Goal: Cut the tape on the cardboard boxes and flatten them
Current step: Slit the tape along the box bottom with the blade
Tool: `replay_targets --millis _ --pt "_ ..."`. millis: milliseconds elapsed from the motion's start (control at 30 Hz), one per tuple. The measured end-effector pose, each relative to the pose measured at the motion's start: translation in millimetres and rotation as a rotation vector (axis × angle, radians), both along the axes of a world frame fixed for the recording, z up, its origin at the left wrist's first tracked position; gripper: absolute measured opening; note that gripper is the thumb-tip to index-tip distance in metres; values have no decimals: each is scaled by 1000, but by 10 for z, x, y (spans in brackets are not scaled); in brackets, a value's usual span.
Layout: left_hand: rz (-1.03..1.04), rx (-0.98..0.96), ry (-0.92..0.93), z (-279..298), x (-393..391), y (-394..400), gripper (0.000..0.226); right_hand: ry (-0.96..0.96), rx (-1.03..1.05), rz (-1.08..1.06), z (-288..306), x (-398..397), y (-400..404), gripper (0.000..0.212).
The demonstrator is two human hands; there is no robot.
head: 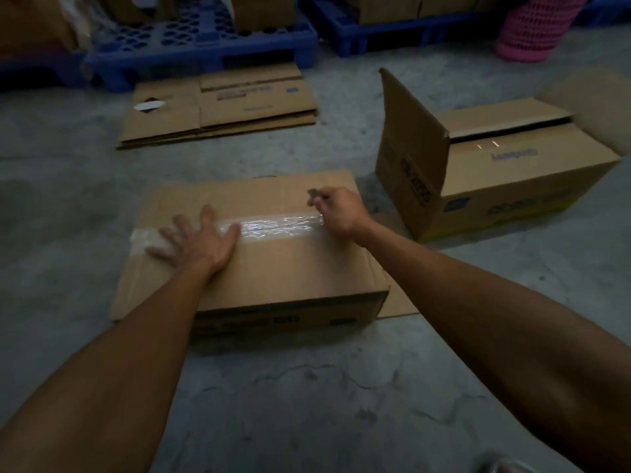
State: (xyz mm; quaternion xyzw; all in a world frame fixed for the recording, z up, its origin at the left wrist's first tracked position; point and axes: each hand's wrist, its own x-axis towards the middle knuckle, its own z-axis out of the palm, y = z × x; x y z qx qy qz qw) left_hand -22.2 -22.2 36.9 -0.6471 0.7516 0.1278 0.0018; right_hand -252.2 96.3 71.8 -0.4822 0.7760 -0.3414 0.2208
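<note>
The taped box sits on the concrete floor directly before the person, its top flaps closed and sealed by a strip of clear tape running across the middle of the top.

Left hand: fingers spread and straight, palm pressed flat on the box top over the left end of the tape — holding nothing.

Right hand: at the right end of the tape, fingers curled around a small dark tool; the tool is blurred and its kind cannot be told.

Just right of the taped box stands an open box with one flap raised upright. Beyond the taped box, well apart, lies a stack of flattened cardboard. Further beyond — blue pallets bearing more boxes. To the far right beyond the open box, a pink basket.
</note>
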Motion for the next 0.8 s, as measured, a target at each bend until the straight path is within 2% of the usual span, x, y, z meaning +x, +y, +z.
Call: replay_targets --millis 100,233,367,500,667,800 --pt "170 92 22 52 404 -95 94 127 119 198 25 234 -201 28" --pt "151 61 -28 108 600 -91 96 339 311 353 99 339 -439 31" --pt "158 39 -35 105 559 47 95 323 437 411 200 384 -551 38" --pt "162 105 -42 149 548 129 85 377 340 448 186 553 -575 36" --pt "124 169 -42 88 623 158 72 355 188 447 133 743 -614 27" --pt "87 131 -38 22 694 249 67 409 136 510 99 857 -680 29"
